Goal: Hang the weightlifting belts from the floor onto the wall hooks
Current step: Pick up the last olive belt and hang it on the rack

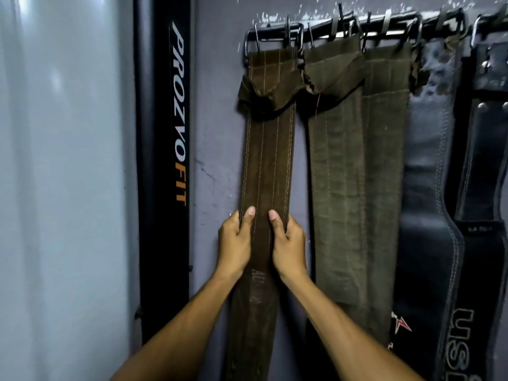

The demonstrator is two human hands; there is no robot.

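Note:
A dark brown stitched weightlifting belt (pixel 268 160) hangs flat against the wall, its metal buckle (pixel 273 39) looped over a hook on the black rack (pixel 343 28). My left hand (pixel 235 244) grips the belt's left edge about halfway down, thumb on the front. My right hand (pixel 288 244) grips the right edge at the same height. To the right hang two olive canvas belts (pixel 354 174), then a black leather belt (pixel 428 188) and another black belt (pixel 483 160) at the frame's edge.
A black upright pad with "PROZVOFIT" lettering (pixel 180 114) stands against the wall left of the belts. Further left is a pale grey surface (pixel 63 160). The purple wall (pixel 217 133) shows chipped paint near the rack.

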